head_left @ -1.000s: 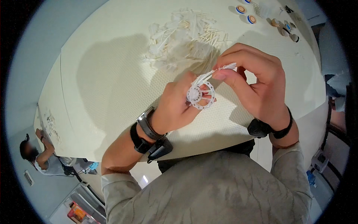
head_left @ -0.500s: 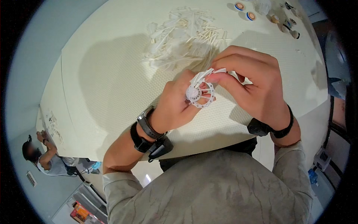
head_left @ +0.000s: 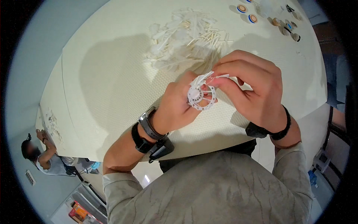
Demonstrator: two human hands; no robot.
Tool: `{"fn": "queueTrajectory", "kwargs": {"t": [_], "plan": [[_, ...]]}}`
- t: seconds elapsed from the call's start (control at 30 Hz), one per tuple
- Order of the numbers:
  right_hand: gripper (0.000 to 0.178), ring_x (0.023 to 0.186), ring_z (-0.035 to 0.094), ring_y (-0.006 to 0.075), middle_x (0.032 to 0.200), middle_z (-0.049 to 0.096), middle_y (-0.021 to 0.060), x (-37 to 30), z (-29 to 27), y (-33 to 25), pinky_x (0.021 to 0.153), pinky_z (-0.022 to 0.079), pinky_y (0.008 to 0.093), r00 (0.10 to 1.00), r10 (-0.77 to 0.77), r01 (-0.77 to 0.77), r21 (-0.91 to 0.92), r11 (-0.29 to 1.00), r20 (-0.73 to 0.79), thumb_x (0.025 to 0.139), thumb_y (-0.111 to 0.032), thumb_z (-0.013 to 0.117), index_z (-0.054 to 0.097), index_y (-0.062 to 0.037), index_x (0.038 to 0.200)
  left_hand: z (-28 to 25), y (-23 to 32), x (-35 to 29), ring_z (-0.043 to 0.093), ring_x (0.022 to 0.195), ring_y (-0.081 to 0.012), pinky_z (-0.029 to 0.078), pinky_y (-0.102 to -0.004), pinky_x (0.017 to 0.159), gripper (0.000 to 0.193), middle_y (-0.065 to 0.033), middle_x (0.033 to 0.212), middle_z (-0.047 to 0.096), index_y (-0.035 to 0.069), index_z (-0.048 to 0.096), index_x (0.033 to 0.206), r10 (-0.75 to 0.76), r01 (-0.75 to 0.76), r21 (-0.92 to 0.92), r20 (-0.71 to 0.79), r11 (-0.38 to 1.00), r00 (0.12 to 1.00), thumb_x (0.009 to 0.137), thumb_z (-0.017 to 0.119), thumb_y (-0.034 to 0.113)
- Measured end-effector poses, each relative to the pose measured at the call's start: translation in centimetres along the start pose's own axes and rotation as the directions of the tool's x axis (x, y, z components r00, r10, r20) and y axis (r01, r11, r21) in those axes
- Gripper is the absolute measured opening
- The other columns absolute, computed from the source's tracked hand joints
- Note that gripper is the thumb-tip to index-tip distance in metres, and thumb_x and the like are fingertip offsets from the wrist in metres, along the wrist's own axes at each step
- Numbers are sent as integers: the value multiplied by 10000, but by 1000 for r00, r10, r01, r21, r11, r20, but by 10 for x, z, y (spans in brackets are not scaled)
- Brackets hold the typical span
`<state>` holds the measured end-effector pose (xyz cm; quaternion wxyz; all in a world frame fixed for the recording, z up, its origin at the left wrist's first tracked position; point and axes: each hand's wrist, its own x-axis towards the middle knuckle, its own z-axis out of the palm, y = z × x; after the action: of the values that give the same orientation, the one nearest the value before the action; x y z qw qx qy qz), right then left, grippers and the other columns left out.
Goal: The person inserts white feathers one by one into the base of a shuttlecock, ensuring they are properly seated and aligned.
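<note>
Two hands of mine meet above the desk (head_left: 106, 110), and what has just changed is my right hand (head_left: 257, 84): it has come in toward my left hand (head_left: 175, 100), and the white feather (head_left: 223, 75) it pinches now points to about 3 o'clock instead of 2. To my mind, that brings the work down to one spot, the 12 o'clock edge of the white openwork frame (head_left: 195, 95). My left hand is curled closed around that frame, near the middle of my view; the right has thumb and forefinger pressed together on the feather, its other fingers loosely bent. The frame's small ring faces me, and its long axis, much foreshortened, seems to run from that ring toward the larger one at about 4 o'clock. A fan of white feathers (head_left: 201, 79) slants from the frame to about 1 o'clock; a heap of loose feathers (head_left: 186, 41) lies beyond, at 12 o'clock
</note>
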<state>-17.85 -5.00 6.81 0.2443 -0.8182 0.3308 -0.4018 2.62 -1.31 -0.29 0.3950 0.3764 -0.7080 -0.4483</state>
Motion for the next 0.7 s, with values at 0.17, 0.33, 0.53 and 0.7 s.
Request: {"fn": "queueTrajectory", "kwargs": {"t": [0.17, 0.33, 0.53, 0.7], "plan": [[114, 622, 608, 135, 855, 707, 85, -1, 2, 2, 497, 416, 242, 1000, -5, 5, 13, 1000, 4, 787, 17, 764, 708, -4, 884, 0, -2, -1, 692, 737, -266, 528, -321, 664, 291, -99, 859, 651, 39, 561, 1075, -18, 18, -37, -2, 999, 1000, 928, 720, 233], [108, 614, 596, 140, 854, 703, 84, -2, 1, 0, 495, 408, 250, 997, 54, -56, 42, 998, 57, 801, 24, 747, 688, 7, 890, -3, 7, -3, 613, 919, -207, 473, -330, 826, 293, -94, 987, 666, 10, 618, 1132, -144, 145, -22, 35, 989, 989, 870, 740, 59], [79, 673, 621, 317, 783, 630, 122, -2, 4, 3, 588, 486, 379, 999, 24, -25, 31, 999, 21, 844, -59, 716, 652, -16, 864, -5, 6, 1, 641, 910, -198, 494, -324, 825, 177, -99, 998, 688, 1, 661, 1038, -139, 133, 69, 81, 989, 987, 879, 719, 51], [88, 680, 623, 322, 777, 629, 120, -3, 8, 6, 590, 488, 389, 1000, -5, 5, 27, 1000, -1, 830, -59, 719, 648, -16, 858, -1, -2, -1, 695, 755, -265, 521, -332, 675, 305, -126, 849, 669, 30, 519, 1073, -83, 83, 2, 59, 997, 995, 942, 704, 234]]}}
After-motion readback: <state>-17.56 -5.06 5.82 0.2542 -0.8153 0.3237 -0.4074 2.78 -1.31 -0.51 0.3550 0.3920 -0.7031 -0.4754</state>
